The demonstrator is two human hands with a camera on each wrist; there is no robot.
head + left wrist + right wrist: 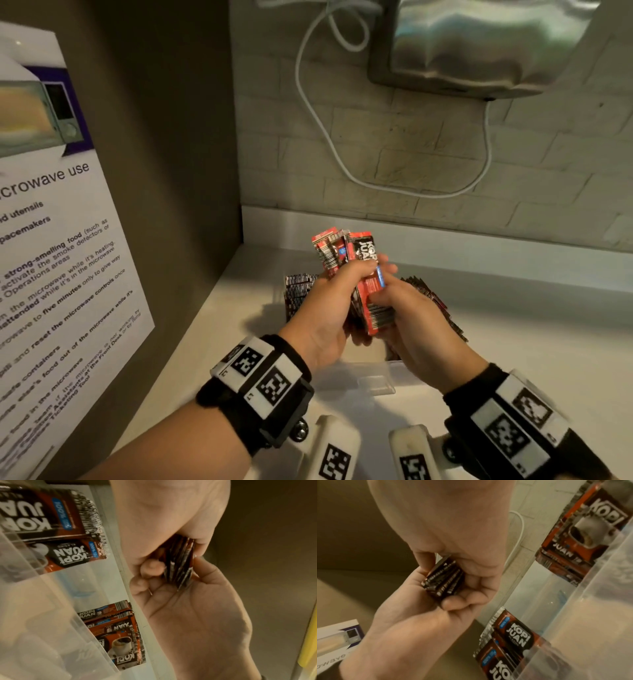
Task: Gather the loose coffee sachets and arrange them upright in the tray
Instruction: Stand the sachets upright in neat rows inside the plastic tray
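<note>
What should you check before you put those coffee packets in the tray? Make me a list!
1. Both hands hold the bundle of packets: ok. The left hand and the right hand both grip it.
2. Bundle squared up: not ok. The top ends fan apart in the head view.
3. Bundle standing upright: ok, roughly, held on end.
4. Room in the clear tray: ok. There is a bare gap between the packets already in it.
5. Loose packets all gathered: not ok. Some still lie on the counter, such as the pile on the right.
6. Packets all facing the same way: cannot tell.
</note>
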